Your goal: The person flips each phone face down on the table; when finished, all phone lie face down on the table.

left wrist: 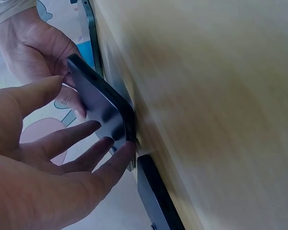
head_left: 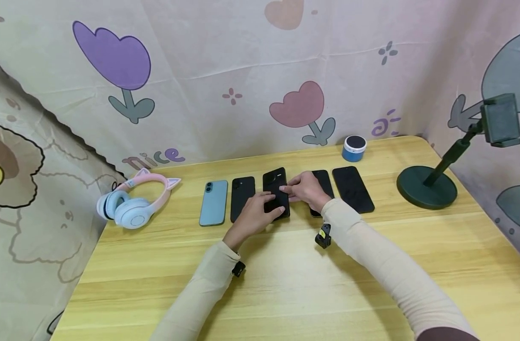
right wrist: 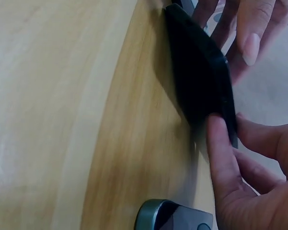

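A black phone (head_left: 275, 182), camera side up, is tilted with its right edge raised off the table. My right hand (head_left: 308, 189) pinches that edge; in the right wrist view a fingertip is under the phone (right wrist: 197, 67) and the thumb is on its other side. My left hand (head_left: 257, 210) touches the phone's back and lower corner with spread, nearly straight fingers, as the left wrist view shows. Left of it lie another black phone (head_left: 242, 189), partly covered by my left hand, and a light blue phone (head_left: 214, 203). A dark phone (head_left: 324, 182) is partly hidden behind my right hand.
Farther right lies one more black phone (head_left: 353, 189). A dark green phone stand (head_left: 427, 187) rises at the right, and a small blue and white round speaker (head_left: 354, 149) sits by the back edge. Pink and blue cat-ear headphones (head_left: 136, 213) rest at the left.
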Demonstrator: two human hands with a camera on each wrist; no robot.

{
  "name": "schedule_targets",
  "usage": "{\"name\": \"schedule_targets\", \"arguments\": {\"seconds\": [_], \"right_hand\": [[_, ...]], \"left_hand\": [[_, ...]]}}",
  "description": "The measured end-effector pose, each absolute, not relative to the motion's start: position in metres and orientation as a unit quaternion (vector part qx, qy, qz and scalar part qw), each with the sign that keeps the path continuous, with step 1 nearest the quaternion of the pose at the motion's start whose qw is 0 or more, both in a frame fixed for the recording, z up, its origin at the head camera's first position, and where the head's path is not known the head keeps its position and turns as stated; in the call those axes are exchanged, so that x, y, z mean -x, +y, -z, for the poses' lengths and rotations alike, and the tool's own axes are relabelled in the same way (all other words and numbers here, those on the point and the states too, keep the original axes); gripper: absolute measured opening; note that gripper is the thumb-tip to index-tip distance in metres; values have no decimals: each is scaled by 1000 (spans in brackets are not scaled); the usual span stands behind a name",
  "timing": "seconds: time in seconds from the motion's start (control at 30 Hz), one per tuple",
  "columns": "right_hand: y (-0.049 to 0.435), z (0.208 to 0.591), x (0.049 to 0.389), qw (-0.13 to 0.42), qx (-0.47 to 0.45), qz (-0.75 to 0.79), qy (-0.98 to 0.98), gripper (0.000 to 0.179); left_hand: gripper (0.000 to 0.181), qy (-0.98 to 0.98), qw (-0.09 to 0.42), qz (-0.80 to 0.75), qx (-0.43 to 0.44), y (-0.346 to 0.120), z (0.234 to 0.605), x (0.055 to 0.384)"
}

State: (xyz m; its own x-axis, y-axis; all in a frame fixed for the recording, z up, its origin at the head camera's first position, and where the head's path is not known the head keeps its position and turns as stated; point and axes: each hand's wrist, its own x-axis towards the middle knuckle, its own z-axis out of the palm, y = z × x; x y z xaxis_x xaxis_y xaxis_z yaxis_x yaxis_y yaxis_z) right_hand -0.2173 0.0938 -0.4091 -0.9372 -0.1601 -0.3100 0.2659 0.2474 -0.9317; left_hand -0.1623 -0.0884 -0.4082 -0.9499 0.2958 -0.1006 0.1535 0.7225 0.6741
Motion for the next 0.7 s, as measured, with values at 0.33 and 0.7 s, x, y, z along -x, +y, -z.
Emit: {"name": "schedule_targets", "arguments": {"seconds": [0.33,0.7], "right_hand": [[96,411,215,164,-23,569,806,35],[99,405,213,157,-1,524,837,34]], "left_hand": [[55,921,109,-355,-121,-87,408,164],[53,922,104,-354,-118,-88,410,163]]}}
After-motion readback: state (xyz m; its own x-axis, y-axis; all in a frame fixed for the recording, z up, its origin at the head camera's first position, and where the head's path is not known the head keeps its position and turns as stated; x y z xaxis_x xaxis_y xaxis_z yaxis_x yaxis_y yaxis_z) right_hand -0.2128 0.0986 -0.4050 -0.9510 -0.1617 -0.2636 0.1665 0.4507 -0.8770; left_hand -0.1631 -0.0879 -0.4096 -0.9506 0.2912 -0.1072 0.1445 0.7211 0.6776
